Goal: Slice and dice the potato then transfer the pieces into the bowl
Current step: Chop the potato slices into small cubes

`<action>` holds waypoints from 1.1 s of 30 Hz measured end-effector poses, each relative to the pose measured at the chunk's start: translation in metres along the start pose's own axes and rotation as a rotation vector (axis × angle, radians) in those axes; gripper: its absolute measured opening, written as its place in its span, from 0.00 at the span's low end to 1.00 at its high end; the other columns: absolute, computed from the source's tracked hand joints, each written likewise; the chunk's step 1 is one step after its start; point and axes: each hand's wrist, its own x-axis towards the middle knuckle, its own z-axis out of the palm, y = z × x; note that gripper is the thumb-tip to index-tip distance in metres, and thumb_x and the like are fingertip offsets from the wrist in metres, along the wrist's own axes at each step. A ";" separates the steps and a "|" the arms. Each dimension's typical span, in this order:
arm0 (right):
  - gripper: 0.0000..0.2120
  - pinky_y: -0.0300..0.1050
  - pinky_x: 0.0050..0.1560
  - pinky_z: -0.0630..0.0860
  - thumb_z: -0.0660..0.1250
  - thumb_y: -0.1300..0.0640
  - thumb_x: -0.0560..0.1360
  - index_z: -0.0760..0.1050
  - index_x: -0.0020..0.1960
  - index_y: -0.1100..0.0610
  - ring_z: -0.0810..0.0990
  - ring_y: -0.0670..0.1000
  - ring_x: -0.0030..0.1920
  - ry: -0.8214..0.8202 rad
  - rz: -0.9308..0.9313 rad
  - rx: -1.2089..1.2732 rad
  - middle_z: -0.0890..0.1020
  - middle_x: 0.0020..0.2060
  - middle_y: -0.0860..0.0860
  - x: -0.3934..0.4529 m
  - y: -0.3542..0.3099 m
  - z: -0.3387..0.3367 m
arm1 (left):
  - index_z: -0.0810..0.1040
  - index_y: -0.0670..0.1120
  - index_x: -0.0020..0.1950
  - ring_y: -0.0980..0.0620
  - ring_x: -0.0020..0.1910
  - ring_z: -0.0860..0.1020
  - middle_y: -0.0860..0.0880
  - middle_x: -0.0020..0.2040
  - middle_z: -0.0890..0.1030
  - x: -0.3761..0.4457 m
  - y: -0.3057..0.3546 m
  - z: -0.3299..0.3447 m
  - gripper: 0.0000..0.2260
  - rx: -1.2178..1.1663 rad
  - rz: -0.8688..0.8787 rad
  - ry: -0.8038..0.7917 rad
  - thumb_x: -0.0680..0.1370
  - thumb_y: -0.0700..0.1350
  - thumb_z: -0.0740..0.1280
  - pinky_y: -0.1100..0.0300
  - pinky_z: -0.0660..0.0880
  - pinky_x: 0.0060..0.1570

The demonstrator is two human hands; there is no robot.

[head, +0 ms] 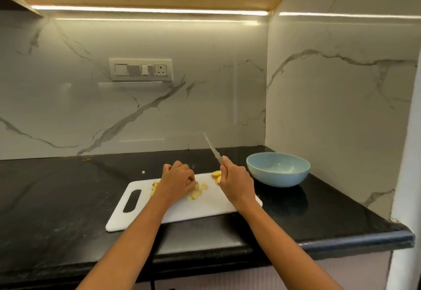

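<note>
Potato: cut pieces (pixel 196 193) in a loose heap mid cutting board, partly under my left hand; a couple of bigger slices (pixel 216 174) sit apart at the board's far right edge, half hidden behind my right hand.
Stage: I judge slicing mostly done, dicing under way; nothing transferred yet as far as I can see.
Left hand (pixel 178 181): fingers curled down over the heap, knuckles up, gathering or steadying pieces so they stay put for the next cut; exact pinch hidden.
Right hand (pixel 237 181): wrapped round the knife handle, a bit of red grip showing.
Knife (pixel 213 148): blade lifted clear of the board, tip tilted up and away toward the wall, so it is not cutting now; I read that as kept clear of the left fingers.
Cutting board (pixel 205 207): white, handle slot at left, lies at a slant on the tabletop.
Bowl (pixel 278 169): light blue, looks empty, just beside the board's right end, near the knife hand, a short move for the transfer.
Tabletop (pixel 68 198): black stone; one small stray scrap (pixel 143 172) off the board at back left.
Risk: pieces are small and loose, may scatter when scooped.
</note>
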 end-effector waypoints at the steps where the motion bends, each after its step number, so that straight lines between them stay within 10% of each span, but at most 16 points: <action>1: 0.16 0.44 0.38 0.75 0.52 0.55 0.82 0.67 0.69 0.55 0.80 0.52 0.38 -0.001 -0.008 -0.006 0.82 0.41 0.53 0.008 -0.002 0.004 | 0.80 0.50 0.51 0.53 0.57 0.69 0.54 0.54 0.78 0.003 -0.005 0.001 0.10 -0.051 -0.052 0.033 0.78 0.52 0.62 0.58 0.56 0.51; 6: 0.15 0.42 0.34 0.73 0.53 0.56 0.82 0.70 0.66 0.57 0.78 0.51 0.34 0.010 -0.039 0.000 0.81 0.39 0.54 0.029 -0.003 0.012 | 0.82 0.51 0.50 0.52 0.54 0.73 0.52 0.51 0.81 0.002 -0.013 -0.002 0.07 -0.341 -0.179 0.115 0.78 0.46 0.64 0.55 0.58 0.53; 19: 0.16 0.40 0.39 0.77 0.55 0.56 0.82 0.69 0.68 0.57 0.80 0.49 0.38 0.046 -0.047 0.049 0.83 0.43 0.54 0.026 0.008 0.009 | 0.75 0.56 0.63 0.54 0.65 0.63 0.57 0.65 0.73 -0.008 0.028 -0.001 0.14 -0.082 0.094 -0.158 0.80 0.54 0.58 0.54 0.58 0.59; 33: 0.17 0.32 0.30 0.66 0.54 0.56 0.82 0.69 0.68 0.58 0.74 0.45 0.37 0.161 0.038 0.111 0.81 0.43 0.54 0.035 0.018 0.002 | 0.80 0.49 0.55 0.49 0.58 0.70 0.49 0.55 0.79 0.013 0.004 -0.004 0.11 -0.110 -0.422 0.155 0.79 0.51 0.62 0.53 0.60 0.55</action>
